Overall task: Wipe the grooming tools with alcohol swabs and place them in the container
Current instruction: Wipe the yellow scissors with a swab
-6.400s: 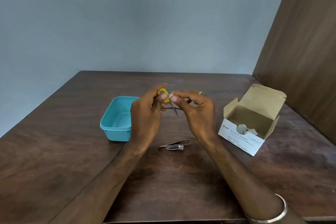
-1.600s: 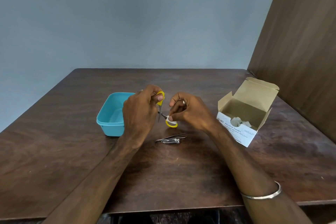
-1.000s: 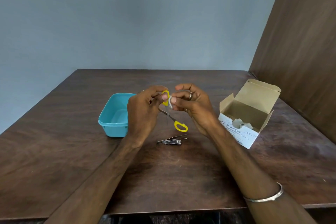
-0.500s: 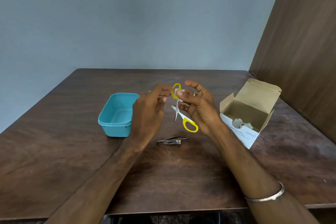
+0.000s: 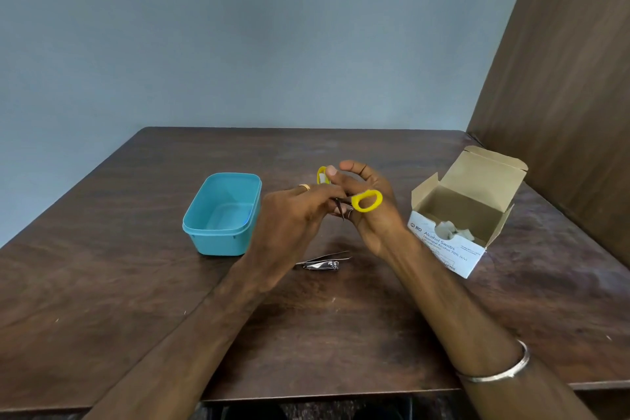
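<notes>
Scissors (image 5: pixel 365 200) swung since earlier frame, blades down; left hand (image 5: pixel 289 215), right hand (image 5: pixel 371 211) both pinching them

Dark wooden table (image 5: pixel 136 283); teal container (image 5: pixel 221 215), nail clipper (image 5: pixel 322 262), open alcohol swab box (image 5: pixel 460 218) on it

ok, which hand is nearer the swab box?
Right. The right hand, holding the scissors, sits just left of the swab box. The left hand is farther off, beside the blue container.

Dark wooden table (image 5: pixel 341 334), grey-blue wall (image 5: pixel 255 37) behind, brown wood panel (image 5: pixel 572 78) (right side)
</notes>
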`<state>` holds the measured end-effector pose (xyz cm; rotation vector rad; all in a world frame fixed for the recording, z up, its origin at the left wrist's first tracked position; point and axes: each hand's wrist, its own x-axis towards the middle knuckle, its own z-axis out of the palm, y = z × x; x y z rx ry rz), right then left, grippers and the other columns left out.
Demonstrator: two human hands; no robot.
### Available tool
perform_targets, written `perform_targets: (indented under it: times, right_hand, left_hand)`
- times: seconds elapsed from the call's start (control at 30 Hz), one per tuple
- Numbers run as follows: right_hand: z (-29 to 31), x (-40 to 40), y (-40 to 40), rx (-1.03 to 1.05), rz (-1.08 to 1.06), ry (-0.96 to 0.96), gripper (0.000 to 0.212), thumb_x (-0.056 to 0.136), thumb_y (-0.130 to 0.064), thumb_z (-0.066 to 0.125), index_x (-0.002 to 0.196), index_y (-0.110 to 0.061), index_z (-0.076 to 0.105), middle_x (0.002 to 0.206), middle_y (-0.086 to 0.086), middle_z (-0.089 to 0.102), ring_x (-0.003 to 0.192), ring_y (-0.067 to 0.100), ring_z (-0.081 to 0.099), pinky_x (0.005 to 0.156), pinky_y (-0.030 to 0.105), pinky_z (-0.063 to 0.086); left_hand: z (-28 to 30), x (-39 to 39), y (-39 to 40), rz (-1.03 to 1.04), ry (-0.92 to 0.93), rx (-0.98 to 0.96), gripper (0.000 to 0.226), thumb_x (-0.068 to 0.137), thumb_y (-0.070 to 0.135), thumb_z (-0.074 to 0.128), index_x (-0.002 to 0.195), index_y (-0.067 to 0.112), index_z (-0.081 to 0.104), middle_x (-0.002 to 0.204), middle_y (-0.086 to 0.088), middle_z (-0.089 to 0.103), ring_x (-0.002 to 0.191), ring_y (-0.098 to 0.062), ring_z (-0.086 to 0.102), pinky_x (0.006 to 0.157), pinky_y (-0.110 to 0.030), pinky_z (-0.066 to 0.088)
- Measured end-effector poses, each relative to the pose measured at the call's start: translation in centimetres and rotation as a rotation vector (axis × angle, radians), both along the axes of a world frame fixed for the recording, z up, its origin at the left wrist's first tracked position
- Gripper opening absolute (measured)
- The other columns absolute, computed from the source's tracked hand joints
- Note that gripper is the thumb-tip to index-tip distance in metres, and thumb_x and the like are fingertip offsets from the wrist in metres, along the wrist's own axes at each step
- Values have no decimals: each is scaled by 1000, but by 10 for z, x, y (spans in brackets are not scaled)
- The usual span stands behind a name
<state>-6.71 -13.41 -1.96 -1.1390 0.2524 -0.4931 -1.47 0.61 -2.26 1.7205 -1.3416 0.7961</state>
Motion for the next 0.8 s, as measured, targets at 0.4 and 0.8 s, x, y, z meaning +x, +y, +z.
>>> perform_targets:
  times: [0.4, 0.8]
  right_hand:
    - [3, -7, 2, -460, 9, -123, 34, 87, -2, 67, 118, -14, 62, 88, 5, 77, 68, 18, 61, 64, 30, 50]
    - [0, -6, 0, -552, 8, -235, 45, 80, -3, 82, 115, -25, 61, 77, 7, 75, 72, 27, 59, 70, 36, 46]
  left_hand:
    - [12, 5, 2, -250, 787, -285, 8, 86, 14, 73, 94, 14, 74, 78, 0, 77, 63, -18, 73, 58, -25, 58]
    - [18, 17, 6, -318, 1150, -421, 24, 90, 27, 71, 89, 3, 70, 71, -13, 74, 55, -22, 70, 50, -26, 56]
